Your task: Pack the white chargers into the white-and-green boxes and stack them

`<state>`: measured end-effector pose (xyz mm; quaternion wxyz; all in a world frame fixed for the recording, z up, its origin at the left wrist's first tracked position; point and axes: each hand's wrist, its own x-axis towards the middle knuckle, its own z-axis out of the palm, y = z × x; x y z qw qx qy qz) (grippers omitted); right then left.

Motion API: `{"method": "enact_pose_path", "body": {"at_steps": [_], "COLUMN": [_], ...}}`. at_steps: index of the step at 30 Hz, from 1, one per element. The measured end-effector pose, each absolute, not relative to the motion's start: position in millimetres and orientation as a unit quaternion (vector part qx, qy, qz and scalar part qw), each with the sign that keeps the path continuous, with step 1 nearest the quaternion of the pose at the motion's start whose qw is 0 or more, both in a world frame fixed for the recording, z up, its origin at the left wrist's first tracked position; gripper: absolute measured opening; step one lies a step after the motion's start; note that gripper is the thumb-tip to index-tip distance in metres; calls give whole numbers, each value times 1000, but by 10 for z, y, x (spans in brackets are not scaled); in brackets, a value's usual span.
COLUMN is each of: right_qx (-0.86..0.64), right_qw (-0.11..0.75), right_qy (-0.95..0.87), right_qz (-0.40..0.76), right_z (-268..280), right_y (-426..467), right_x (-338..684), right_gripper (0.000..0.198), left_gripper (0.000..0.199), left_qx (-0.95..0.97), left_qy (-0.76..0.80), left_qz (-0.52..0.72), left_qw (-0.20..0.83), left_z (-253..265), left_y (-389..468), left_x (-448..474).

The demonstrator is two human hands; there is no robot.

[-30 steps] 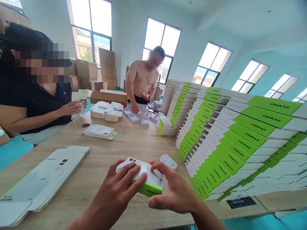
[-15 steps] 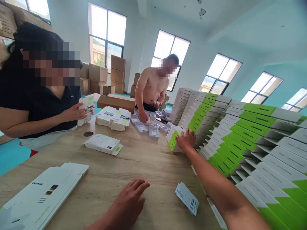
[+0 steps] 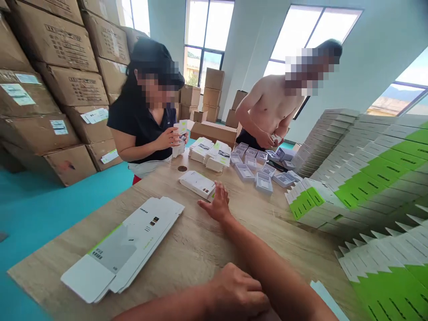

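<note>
My right hand reaches across the table with its fingers spread. It is at the flap end of a folded white carton; whether the fingertips touch it I cannot tell. Close to me, my left hand is loosely curled beside my right forearm, and nothing shows in its fingers. On the left of the table lies a pile of flattened white-and-green cartons. White paper slips show partly behind my right forearm.
Stacks of white-and-green boxes line the right side. Clear plastic trays lie beyond, near a coworker holding small items. Another coworker holds a carton beside piled cartons. Brown boxes are stacked at the left.
My right hand has left the green-and-white boxes on the right and moved left to the folded carton. My left hand's fingers have curled. The view has turned left.
</note>
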<state>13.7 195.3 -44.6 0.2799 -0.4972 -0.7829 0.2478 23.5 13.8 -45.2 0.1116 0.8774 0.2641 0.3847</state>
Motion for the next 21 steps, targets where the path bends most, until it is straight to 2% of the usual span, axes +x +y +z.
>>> {"method": "enact_pose_path", "body": {"at_steps": [4,6,8,11,14,21], "right_qx": [-460,-421,-381,-357,-401,-597], "right_qw": [294,299,294,268,259,306], "right_qy": [-770,-771,-777,-785,-768,-686], "right_qz": [330,372,405,430,426,281], "right_z": [-238,-116,-10,94,180,397], "right_y": [2192,2189,2095,1857,1608,507], "right_x": [148,399,730,1199,1623,3062], "right_gripper": [80,67,58,61,57,41], "left_gripper": [9,17,34,56,56,55], "left_qx": [648,475,373,385,427,442], "left_qy": [436,522,552,509,410,462], "left_qz": [582,656,690,681,612,617], "left_qw": [226,266,283,359,525,459], "left_z": [-273,-225,-204,-166,-83,-56], "left_y": [294,458,640,812,794,704], "left_x": [26,-152,-324,-464,-442,-235]}}
